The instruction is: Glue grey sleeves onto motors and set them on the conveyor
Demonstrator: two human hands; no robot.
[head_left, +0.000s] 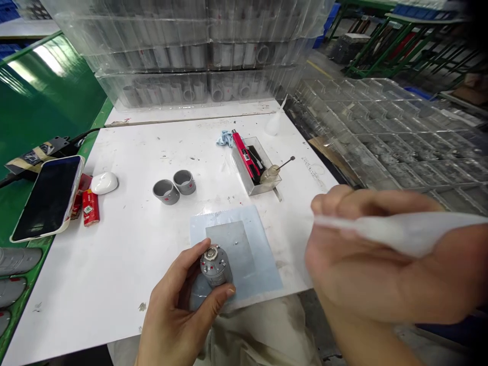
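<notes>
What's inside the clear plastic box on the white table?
The clear plastic box holds a red-and-black pen-shaped tool and a small translucent bottle with a thin metal-tipped rod. Whatever lies beneath them is hidden.

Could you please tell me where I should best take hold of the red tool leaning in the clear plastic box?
I'd grip the red tool by its upper end, coming from above. That end rises past the rim of the clear plastic box, while the lower end sits inside near a small translucent bottle. Its tilt should suit a pinch there.
</notes>
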